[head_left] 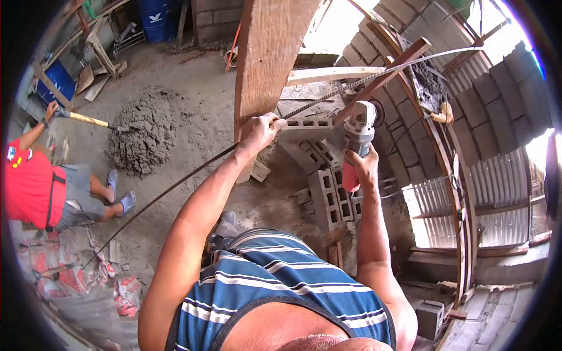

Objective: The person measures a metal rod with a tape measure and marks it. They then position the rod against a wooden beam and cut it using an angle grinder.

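Note:
My left hand is closed on a long ribbed steel bar, beside the lower end of a thick wooden beam. The bar slants from the floor at lower left up to the upper right. In my right hand is an angle grinder with a grey head and a red rear body, held upright. Its disc, at the upper right of the head, is near the bar but below it. A hollow concrete block lies just under the bar, between my hands.
Stacked hollow blocks stand below my hands. At left, a person in a red shirt holds a shovel in a mortar heap. Blue drums stand behind. A block wall and wooden frame rise at right.

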The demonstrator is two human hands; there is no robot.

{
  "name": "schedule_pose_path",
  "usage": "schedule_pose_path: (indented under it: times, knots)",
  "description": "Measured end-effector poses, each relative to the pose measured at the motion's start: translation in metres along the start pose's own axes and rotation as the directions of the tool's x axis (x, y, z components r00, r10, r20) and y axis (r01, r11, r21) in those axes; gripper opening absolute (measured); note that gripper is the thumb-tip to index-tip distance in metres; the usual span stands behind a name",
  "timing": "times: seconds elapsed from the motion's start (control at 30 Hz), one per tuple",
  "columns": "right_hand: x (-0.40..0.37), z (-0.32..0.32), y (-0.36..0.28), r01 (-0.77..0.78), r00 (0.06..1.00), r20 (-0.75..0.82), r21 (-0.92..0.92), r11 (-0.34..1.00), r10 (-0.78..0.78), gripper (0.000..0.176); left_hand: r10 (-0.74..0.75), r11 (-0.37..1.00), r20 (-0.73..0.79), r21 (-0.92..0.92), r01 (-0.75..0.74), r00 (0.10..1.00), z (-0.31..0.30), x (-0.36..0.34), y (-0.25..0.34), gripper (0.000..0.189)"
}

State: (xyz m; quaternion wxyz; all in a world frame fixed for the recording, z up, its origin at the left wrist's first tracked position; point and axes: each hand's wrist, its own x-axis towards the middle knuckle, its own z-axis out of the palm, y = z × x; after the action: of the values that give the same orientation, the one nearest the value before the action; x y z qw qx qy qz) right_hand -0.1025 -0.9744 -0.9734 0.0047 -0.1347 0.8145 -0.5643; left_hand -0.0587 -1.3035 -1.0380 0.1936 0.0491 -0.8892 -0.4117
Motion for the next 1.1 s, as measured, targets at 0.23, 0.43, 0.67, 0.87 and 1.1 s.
schedule_pose_path:
  times: [0.23, 0.43, 0.67, 0.87, 1.1]
  knots:
    - [-0.010, -0.015, 0.030, -0.060, 0.998, -0.029, 0.000, 0.998, 0.060, 0.054, 0.056, 0.996, -0.036, -0.072, -0.059, 0.998, 0.008, -0.014, 0.008, 0.025]
    - [-0.023, -0.028, 0.060, -0.121, 0.992, -0.037, -0.002, 0.993, 0.121, 0.056, 0.055, 0.996, -0.064, -0.066, -0.059, 0.996, 0.013, -0.023, 0.020, 0.024]
    - [-0.029, -0.032, 0.074, -0.156, 0.988, -0.018, 0.035, 0.987, 0.156, 0.061, 0.171, 0.983, -0.142, 0.097, -0.158, 0.975, 0.018, -0.024, 0.018, 0.031]
    - [-0.028, -0.031, 0.075, -0.164, 0.986, 0.014, -0.026, 0.986, 0.164, 0.062, 0.152, 0.951, -0.214, 0.297, -0.084, 0.965, 0.033, -0.024, 0.021, 0.033]
    - [-0.028, -0.024, 0.075, -0.139, 0.990, 0.005, -0.041, 0.989, 0.140, 0.062, 0.272, 0.941, -0.275, 0.277, -0.195, 0.922, 0.006, -0.005, 0.015, 0.024]
